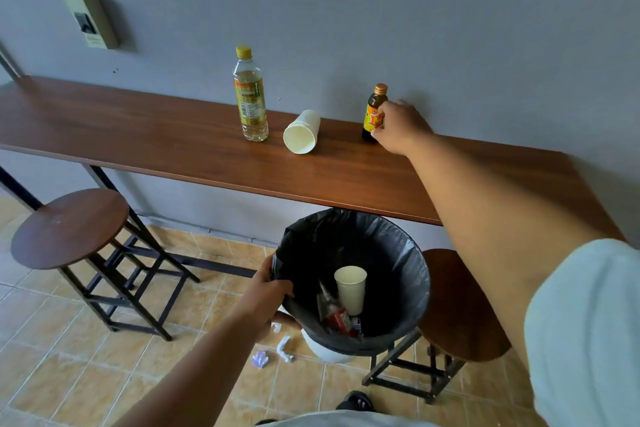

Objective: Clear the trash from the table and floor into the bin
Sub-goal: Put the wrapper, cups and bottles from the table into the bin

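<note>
- The right hand (400,126) reaches across the table (138,128), fingers wrapped round the small brown bottle (374,107), which stands upright by the wall.
- The left hand (272,291) grips the rim of the bin (408,253), holding it below the table edge.
- The step in hand appears to be clearing the table.
- Next, the bottle likely needs lifting and dropping into the bin.
- The tipped paper cup (301,132), clear plastic bottle (250,97) and floor scraps (259,358) remain.
</note>
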Available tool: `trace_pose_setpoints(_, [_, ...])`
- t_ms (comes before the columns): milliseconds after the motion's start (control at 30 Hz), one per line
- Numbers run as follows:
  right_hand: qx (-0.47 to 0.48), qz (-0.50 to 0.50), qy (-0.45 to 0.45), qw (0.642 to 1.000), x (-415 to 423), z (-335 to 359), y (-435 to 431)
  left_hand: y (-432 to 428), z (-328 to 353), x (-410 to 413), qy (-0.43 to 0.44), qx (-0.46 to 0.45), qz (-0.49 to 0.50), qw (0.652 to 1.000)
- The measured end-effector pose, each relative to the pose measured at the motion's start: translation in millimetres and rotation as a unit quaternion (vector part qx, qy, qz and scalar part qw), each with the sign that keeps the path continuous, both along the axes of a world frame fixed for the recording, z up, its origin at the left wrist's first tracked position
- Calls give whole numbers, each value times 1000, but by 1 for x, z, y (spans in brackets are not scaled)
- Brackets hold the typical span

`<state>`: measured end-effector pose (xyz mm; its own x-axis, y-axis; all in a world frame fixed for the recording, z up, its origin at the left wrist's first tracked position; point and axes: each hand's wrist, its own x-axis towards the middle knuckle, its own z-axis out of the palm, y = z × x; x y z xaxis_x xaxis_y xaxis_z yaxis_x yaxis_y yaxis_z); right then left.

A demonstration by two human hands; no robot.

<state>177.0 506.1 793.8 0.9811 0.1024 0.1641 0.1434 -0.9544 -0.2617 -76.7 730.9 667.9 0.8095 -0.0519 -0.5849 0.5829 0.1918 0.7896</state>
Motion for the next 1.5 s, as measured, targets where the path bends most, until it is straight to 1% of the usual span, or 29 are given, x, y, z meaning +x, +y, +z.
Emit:
trace_pose_setpoints(133, [-61,3,32,998,17,13,4,2,5,6,-2,14,4,1000])
trace_pose_setpoints(267, [-136,22,20,990,36,22,6,3,10,13,-4,14,11,1000])
trace_pose_setpoints(333, [-166,24,28,985,47,26,6,2,11,16,-1,16,12,1000])
trace_pose_setpoints(500, [-207,36,64,976,71,29,5,-1,11,22,14,12,20,1000])
trace_pose_setpoints(633, [-211,44,103,971,84,28,5,-1,9,23,13,8,26,1000])
trace_pose_setpoints(767, [-220,53,90,970,91,21,6,2,8,26,20,3,29,999])
trace_pose_setpoints(833, [-200,50,43,978,92,17,6,2,7,27,22,4,31,999])
trace_pose_setpoints(900, [-156,32,2,987,92,14,5,2,8,28,20,6,32,999])
trace_pose_setpoints(1000, [-102,10,-22,995,81,6,4,2,8,29,20,9,29,999])
trace_pose_setpoints(1100, [-94,52,-45,993,63,1,7,3,8,30,19,10,24,999])
trace_pose_setpoints(1233, [24,75,-86,993,39,11,8,4,10,31,15,13,18,1000])
trace_pose_setpoints(1300, [79,95,-71,990,26,21,8,6,9,32,16,13,16,1000])
trace_pose_setpoints(1367, [104,125,-36,986,6,34,9,7,8,33,17,9,17,1000])
trace_pose_setpoints(1433, [96,162,14,982,-14,43,11,8,6,33,18,7,17,1000])
trace_pose_setpoints(1500, [68,202,78,974,-32,41,18,9,5,34,17,8,16,1000])
